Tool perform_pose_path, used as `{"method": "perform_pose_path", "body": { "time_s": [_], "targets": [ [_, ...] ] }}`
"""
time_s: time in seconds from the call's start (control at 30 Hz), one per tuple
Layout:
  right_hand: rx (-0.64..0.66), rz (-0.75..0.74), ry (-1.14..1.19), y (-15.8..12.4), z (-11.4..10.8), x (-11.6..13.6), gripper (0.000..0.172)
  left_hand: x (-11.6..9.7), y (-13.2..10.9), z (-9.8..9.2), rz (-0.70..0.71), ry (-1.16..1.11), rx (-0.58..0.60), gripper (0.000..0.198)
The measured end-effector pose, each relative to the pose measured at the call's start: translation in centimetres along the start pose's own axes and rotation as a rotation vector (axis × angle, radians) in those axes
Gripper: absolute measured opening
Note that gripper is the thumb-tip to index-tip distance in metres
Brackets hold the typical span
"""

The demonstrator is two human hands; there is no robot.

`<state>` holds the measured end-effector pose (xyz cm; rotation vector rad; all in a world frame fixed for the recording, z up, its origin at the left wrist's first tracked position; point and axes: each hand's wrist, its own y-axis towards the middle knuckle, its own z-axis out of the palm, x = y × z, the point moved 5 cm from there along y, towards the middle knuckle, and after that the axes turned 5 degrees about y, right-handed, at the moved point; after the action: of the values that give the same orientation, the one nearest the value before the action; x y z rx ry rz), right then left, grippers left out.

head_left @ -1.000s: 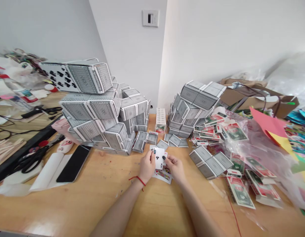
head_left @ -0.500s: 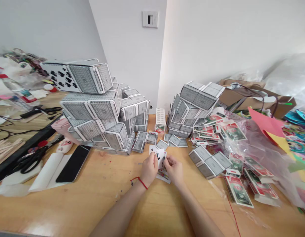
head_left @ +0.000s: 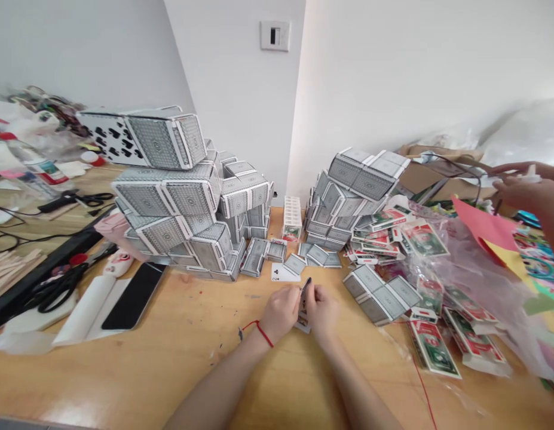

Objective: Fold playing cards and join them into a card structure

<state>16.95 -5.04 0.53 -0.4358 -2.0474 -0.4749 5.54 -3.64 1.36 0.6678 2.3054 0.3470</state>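
Note:
My left hand (head_left: 281,310), with a red string at its wrist, pinches a playing card (head_left: 305,288) near the table's middle. Close beside it, my right hand (head_left: 320,309) grips the same card, which stands nearly edge-on between the fingers. Below the hands more face-up cards (head_left: 303,325) lie partly hidden. A two of clubs (head_left: 285,273) lies flat just beyond my left hand. Behind it are small folded card pieces (head_left: 295,263) with grey backs.
Large stacks of folded card blocks stand at left (head_left: 169,197) and right (head_left: 348,197). A phone (head_left: 134,297) and scissors (head_left: 57,292) lie left. Card boxes (head_left: 433,349) lie right. Another person's hand (head_left: 523,185) holds a small white bottle at far right.
The held card has turned from facing the camera to nearly edge-on, and my hands have moved slightly right and closer together. Another person's hands have appeared at far right.

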Motion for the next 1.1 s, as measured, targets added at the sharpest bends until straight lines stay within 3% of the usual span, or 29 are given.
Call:
{"method": "perform_pose_path", "body": {
  "time_s": [0.1, 0.23, 0.33, 0.43, 0.6, 0.67, 0.77, 0.93, 1.1],
  "targets": [
    [0.094, 0.036, 0.144, 0.8, 0.1, -0.4, 0.047, 1.1, -0.1, -0.1, -0.129, -0.074, -0.069, 0.019],
    [0.401, 0.117, 0.514, 1.1, 1.4, -0.2, 0.036, 2.9, -0.2, -0.4, -0.329, -0.123, -0.17, 0.019],
    [0.491, 0.17, 0.64, 0.7, 2.2, -0.1, 0.037, 3.5, -0.1, -0.5, -0.368, -0.114, -0.206, 0.018],
    [0.397, 0.122, 0.584, 0.3, 2.2, 0.0, 0.033, 3.1, 0.0, -0.4, -0.302, -0.098, -0.184, 0.019],
    [0.108, 0.002, 0.155, -0.3, 1.1, 0.0, 0.033, 2.0, 0.1, 0.3, -0.174, -0.049, -0.104, 0.019],
    [0.079, -0.016, 0.112, -0.1, 0.8, 0.0, 0.034, 2.0, 0.2, 0.3, -0.165, -0.059, -0.113, 0.018],
    [0.23, 0.021, 0.327, 0.7, 1.1, -0.4, 0.033, 2.5, 0.4, 0.0, -0.193, -0.047, -0.131, 0.018],
    [0.563, 0.355, 0.944, 1.1, 1.8, -1.1, 0.03, 3.3, 0.7, -1.0, -0.247, -0.065, -0.143, 0.019],
    [0.694, 0.546, 1.142, 0.4, 2.5, -1.3, 0.026, 2.8, 0.8, -1.1, -0.219, -0.096, -0.115, 0.021]
  ]
}}
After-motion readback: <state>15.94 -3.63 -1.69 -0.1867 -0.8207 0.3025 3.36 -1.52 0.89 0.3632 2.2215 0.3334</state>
